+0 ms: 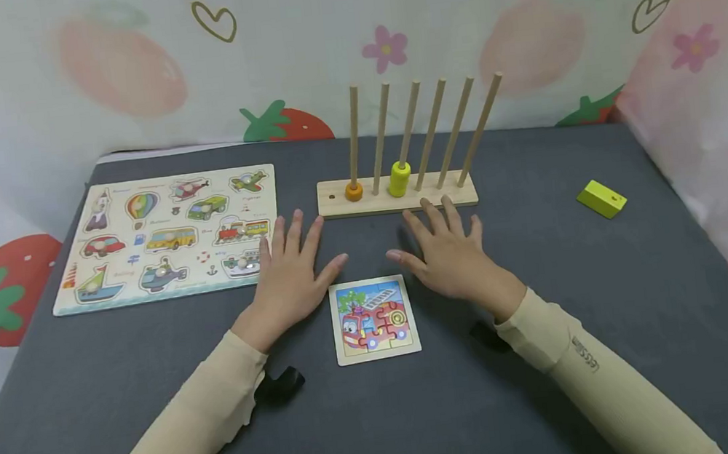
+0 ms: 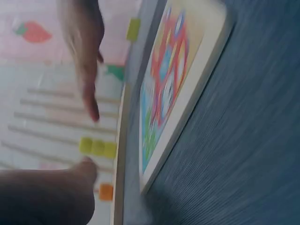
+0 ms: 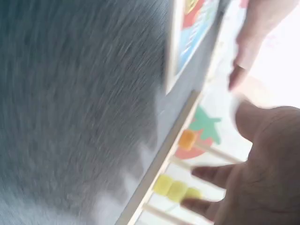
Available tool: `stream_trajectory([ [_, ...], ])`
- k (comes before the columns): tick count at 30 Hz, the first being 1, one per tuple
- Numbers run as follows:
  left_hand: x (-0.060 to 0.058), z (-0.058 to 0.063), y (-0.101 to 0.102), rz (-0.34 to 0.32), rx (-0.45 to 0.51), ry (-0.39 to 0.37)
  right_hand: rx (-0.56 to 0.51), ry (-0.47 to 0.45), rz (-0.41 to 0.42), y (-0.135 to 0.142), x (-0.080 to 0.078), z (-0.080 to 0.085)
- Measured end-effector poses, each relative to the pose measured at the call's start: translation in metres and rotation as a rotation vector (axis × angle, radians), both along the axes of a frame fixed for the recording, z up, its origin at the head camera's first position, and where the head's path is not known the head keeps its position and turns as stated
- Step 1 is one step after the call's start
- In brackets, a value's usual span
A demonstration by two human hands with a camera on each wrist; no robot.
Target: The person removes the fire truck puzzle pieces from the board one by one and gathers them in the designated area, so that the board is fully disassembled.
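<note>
Both hands are held palm down with fingers spread, holding nothing. In the head view the left hand [image 1: 290,281] reaches forward, its outer fingers overlapping the right edge of a picture peg puzzle board [image 1: 137,297]. Opposite it, the right hand [image 1: 449,259] points at a wooden peg stand [image 1: 332,208], fingertips close to its front edge. Between the wrists lies a small square fire-truck jigsaw puzzle [image 1: 375,317], its pieces fitted in the frame. The stand has several upright rods, one with an orange bead [image 1: 353,192] and another with stacked yellow beads [image 1: 400,180].
A yellow block [image 1: 601,199] with a small hole lies toward the right edge of the dark grey table [image 1: 537,386]. Behind the table hangs a fabric backdrop [image 1: 434,1] with strawberries and flowers. A black wrist camera [image 1: 281,386] shows under the left cuff.
</note>
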State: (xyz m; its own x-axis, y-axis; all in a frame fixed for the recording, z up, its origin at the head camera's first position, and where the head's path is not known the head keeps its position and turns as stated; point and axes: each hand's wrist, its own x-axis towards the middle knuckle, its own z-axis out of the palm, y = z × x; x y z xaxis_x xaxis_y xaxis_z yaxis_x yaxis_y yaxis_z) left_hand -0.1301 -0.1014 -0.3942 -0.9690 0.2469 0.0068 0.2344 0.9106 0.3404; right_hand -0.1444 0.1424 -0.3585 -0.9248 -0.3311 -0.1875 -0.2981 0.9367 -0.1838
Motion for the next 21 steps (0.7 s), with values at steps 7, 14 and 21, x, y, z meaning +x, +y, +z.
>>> stream_trajectory([
  [7,0.052,-0.013,0.014,-0.229,0.162,0.066,-0.139,0.044,0.237,-0.003,0.026,-0.008],
  [14,0.073,-0.036,0.017,-0.326,0.146,0.058,-0.219,0.002,0.259,-0.006,0.035,-0.023],
  [21,0.066,-0.042,0.017,-0.32,0.074,0.145,-0.238,0.007,0.272,-0.006,0.03,-0.023],
])
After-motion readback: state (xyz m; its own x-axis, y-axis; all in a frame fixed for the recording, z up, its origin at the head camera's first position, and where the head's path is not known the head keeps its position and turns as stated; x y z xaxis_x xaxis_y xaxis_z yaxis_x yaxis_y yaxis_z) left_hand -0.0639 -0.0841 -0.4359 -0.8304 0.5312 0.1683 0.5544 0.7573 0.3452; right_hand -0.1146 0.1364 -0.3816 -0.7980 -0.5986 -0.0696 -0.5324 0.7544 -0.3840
